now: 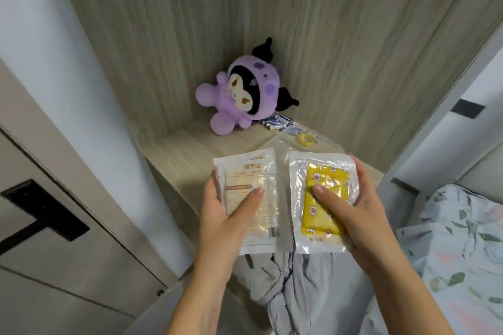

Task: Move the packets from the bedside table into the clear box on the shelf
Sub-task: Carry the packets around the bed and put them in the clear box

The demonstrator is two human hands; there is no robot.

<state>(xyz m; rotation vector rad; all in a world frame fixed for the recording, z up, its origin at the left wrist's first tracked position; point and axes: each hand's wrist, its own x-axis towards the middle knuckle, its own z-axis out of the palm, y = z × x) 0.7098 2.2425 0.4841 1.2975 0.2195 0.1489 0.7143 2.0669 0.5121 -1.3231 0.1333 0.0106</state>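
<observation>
My left hand [231, 215] grips a white printed packet [249, 171], thumb across its front and fingers behind. My right hand [351, 207] holds a clear packet [299, 187] with a yellow flowered pouch [324, 185] inside, thumb pressed on the pouch. Both packets are raised side by side above the front edge of the wooden bedside table [185, 155]. Behind them on the table lies a clear plastic bag [307, 141] with a small yellow ring in it. No clear box or shelf is visible.
A purple plush toy [245, 90] leans in the table's back corner, with several batteries [276, 122] beside it. Wood panels wall the nook. A door with a black handle [43, 209] is at left. Grey cloth [299, 285] and flowered bedding [462, 253] lie below and right.
</observation>
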